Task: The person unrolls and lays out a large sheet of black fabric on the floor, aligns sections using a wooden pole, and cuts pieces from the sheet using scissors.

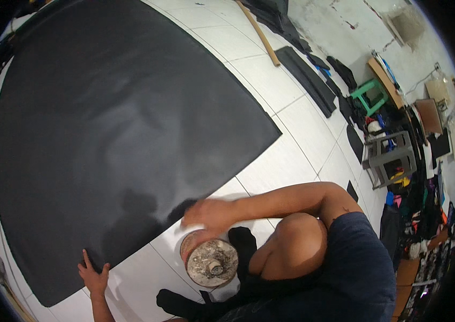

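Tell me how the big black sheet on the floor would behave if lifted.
The large black leather-like sheet likely flops, given its soft ripples. Its broad spread probably makes lifting awkward. Its sheen suggests slight slipperiness.

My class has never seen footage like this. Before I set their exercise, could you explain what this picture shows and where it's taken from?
There is no machine here, just a person's two bare hands. The picture comes from a wide fisheye camera on that person's head, looking down, so straight edges bend near the rim. A large black sheet lies on a white tiled floor. The left hand rests on the sheet near its edge, fingers spread, holding nothing visible. The right hand is blurred by the same edge, beside a round, stained container; I can't tell whether it holds anything.
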Demonstrator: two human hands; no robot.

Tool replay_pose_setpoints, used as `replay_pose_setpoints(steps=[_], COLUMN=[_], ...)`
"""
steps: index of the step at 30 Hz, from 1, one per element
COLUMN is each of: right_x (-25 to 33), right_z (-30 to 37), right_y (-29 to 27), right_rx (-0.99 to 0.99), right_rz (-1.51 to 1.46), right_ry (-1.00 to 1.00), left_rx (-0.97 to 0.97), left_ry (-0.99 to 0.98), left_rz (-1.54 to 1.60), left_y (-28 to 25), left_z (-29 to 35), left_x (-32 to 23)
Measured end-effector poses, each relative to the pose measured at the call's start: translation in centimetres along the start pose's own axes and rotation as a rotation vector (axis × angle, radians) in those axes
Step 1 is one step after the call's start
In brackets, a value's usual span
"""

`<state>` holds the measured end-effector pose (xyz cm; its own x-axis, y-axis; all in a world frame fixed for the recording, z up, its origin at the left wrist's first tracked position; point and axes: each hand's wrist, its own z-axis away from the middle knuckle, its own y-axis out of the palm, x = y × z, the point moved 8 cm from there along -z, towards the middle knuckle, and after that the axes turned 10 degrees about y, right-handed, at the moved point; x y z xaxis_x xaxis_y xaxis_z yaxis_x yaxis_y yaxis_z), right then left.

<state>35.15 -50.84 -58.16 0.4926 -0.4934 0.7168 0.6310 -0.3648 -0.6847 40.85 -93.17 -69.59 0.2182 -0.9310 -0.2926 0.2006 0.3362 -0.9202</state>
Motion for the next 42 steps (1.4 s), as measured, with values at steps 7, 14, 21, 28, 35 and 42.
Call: replay_pose_setpoints(steps=[7,14,21,28,35,42], right_x=[7.3,5.6,2.8,0.8,-2.0,0.0], right_z=[4.4,4.4,1.3,-2.9,-6.8,-10.5], right_y=[4.6,8.1,-2.4,-6.9,-7.0,-8.9], right_rx=[0.390,0.375,-0.130,-0.440,-0.371,-0.010], right_rz=[0.250,0.173,0.118,0.210,0.250,0.072], right_ry=[-0.353,-0.242,0.020,0.004,0.142,0.236], left_rx=[0.070,0.036,0.110,0.102,0.210,0.359], left_ry=[0.159,0.165,0.031,0.042,-0.042,-0.081], left_rz=[-0.058,-0.096,-0.100,-0.056,0.014,0.137], left_y=[0.8,0.2,-0.9,-0.8,0.3,-1.3], left_z=[-0.4,0.7,-1.0,-0.5,0.0,-2.1], left_x=[1.6,3.2,0.1,0.7,1.0,-10.4])
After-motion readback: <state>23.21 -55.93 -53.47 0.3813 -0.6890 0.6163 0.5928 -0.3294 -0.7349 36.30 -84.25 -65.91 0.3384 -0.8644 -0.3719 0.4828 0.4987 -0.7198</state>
